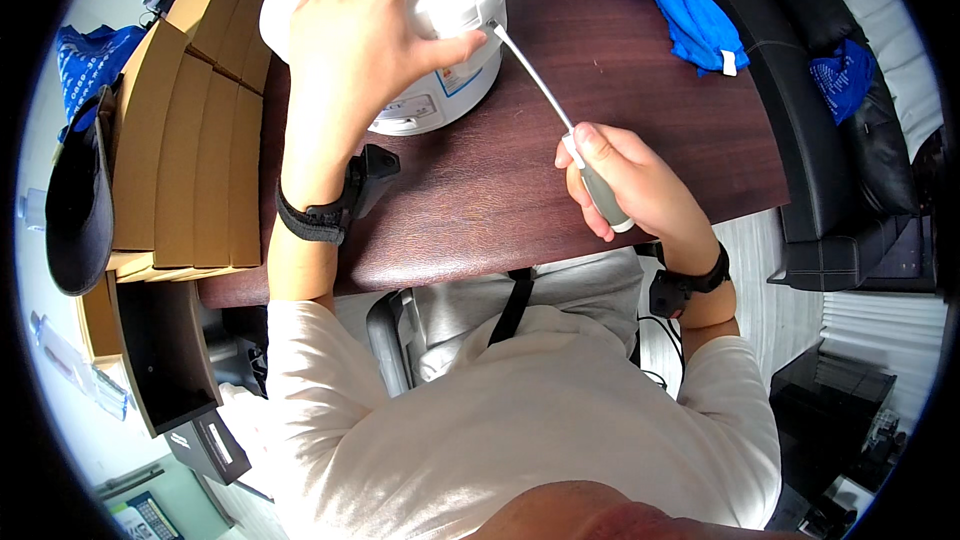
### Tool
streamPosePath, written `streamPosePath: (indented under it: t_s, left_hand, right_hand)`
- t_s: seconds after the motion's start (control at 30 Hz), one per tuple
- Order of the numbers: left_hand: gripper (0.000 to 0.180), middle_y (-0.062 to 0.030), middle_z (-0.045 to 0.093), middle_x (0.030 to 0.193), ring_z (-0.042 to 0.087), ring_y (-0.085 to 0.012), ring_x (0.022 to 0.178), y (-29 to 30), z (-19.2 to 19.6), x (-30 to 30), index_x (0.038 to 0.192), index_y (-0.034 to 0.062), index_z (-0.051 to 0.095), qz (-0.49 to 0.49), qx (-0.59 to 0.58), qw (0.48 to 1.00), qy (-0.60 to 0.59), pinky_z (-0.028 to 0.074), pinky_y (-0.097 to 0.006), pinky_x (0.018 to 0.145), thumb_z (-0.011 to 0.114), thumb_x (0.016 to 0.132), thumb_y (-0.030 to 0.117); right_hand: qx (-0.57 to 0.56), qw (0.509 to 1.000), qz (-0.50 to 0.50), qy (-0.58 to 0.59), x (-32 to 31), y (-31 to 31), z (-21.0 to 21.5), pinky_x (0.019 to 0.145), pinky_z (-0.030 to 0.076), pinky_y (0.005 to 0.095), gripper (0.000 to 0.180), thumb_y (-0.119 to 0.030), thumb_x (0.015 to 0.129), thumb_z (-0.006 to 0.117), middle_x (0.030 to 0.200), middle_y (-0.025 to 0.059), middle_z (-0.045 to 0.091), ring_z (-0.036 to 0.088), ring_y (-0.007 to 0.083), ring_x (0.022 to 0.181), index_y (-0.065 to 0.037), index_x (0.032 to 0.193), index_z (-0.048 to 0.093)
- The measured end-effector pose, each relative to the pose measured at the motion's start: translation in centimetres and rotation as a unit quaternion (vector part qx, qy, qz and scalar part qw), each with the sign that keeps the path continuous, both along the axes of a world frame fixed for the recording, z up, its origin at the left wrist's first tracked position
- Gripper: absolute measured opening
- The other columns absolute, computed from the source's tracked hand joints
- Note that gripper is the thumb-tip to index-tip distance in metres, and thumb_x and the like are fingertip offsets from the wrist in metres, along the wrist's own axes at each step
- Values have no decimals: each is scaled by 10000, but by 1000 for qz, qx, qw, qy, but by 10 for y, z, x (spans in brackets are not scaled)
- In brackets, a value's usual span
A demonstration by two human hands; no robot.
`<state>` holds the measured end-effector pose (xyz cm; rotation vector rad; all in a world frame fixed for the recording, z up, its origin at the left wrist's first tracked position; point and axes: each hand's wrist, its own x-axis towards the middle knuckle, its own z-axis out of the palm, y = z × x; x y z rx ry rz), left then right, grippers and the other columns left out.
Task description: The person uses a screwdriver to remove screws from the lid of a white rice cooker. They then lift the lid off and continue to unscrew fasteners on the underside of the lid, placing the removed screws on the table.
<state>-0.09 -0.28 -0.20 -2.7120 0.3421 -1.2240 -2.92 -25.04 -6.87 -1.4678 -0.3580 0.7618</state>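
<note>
A white rounded appliance [440, 105] with labels on its side stands on the dark wooden table at the far edge of the view. My left hand [365, 25] lies over its top with the fingers stretched and the thumb reaching toward its right side. In my right hand [630, 175] is a screwdriver [545, 90] with a grey and white handle and a long metal shaft. The shaft slants up to the left, and its tip meets the appliance's side by a small dark spot near my left thumb. My left hand hides part of the appliance's top.
Brown cardboard boxes [190, 160] line the table's left side, with a dark cap [82, 200] hanging beside them. A blue cloth [665, 0] lies at the table's far right. Beyond the right edge stands a black sofa [830, 180]. The table's bare surface [450, 210] stretches nearer me.
</note>
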Motion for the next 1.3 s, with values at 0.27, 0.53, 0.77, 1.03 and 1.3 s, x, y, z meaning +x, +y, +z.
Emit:
streamPosePath:
  t_s: [0.27,0.53,0.77,1.03,1.3]
  left_hand:
    - [918,-144,489,1359,437,-402,1273,1,-2,2,1321,110,499,-5,-2,1000,-6,464,-446,945,779,577,570]
    - [941,-139,480,1378,422,-384,1294,5,-3,4,1329,117,501,17,6,1000,-1,454,-437,968,756,583,629]
    - [950,-142,485,1373,429,-383,1288,3,-2,3,1330,116,502,16,14,1000,-8,452,-435,969,749,581,644]
    - [932,-139,494,1363,451,-395,1264,2,-1,2,1317,111,507,1,-5,1000,-5,460,-434,946,759,574,613]
    - [943,-139,489,1372,433,-387,1286,1,-1,2,1332,123,500,22,4,1000,0,449,-430,970,750,579,632]
  right_hand:
    - [-266,814,-198,-477,6,0,-8,542,478,358,281,-322,854,659,781,102,648,619,270,600,-58,933,603]
    - [-247,743,-271,-560,25,-11,-9,589,478,316,329,-290,732,766,785,49,630,631,221,686,-101,978,656]
    - [12,963,-209,-167,27,-7,-27,497,414,215,199,-234,909,632,678,22,562,525,59,562,-36,919,610]
    - [131,962,-180,-160,49,48,-19,462,392,197,204,-214,862,689,617,-21,523,497,46,501,-40,849,585]
    - [132,935,-220,-244,67,82,-21,465,404,197,224,-235,862,692,643,-16,566,510,36,522,-22,881,628]
